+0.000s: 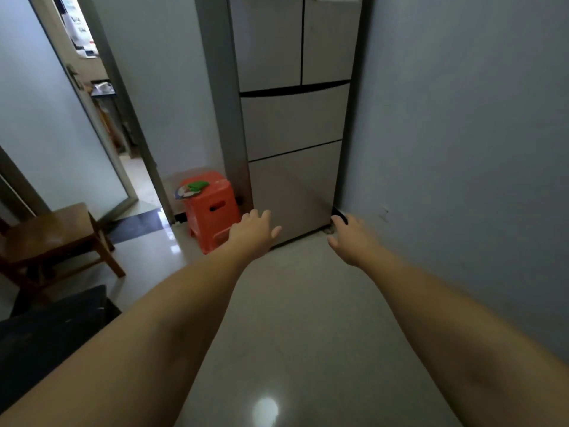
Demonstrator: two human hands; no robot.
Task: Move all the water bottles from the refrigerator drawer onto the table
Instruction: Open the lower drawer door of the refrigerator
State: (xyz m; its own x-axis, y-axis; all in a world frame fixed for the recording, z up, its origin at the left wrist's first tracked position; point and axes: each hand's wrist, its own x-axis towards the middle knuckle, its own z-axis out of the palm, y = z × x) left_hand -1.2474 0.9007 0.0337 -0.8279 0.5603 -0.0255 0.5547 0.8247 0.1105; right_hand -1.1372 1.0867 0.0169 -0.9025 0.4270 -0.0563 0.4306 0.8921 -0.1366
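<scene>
A tall pale refrigerator (294, 118) stands ahead against the right wall, with two upper doors and two drawers below, all closed. The lower drawer (294, 189) reaches nearly to the floor. No water bottles are in sight. My left hand (254, 232) is stretched forward with its fingers spread, in front of the lower drawer's left bottom corner and holding nothing. My right hand (349, 238) is stretched out near the drawer's right bottom corner, fingers relaxed and empty. Whether either hand touches the drawer I cannot tell.
An orange plastic stool (212, 211) with a green item on top stands left of the refrigerator. A wooden chair (58, 238) sits at the left, a dark surface (46, 340) nearer me. An open doorway (117, 124) leads left; a grey wall (462, 149) runs on the right.
</scene>
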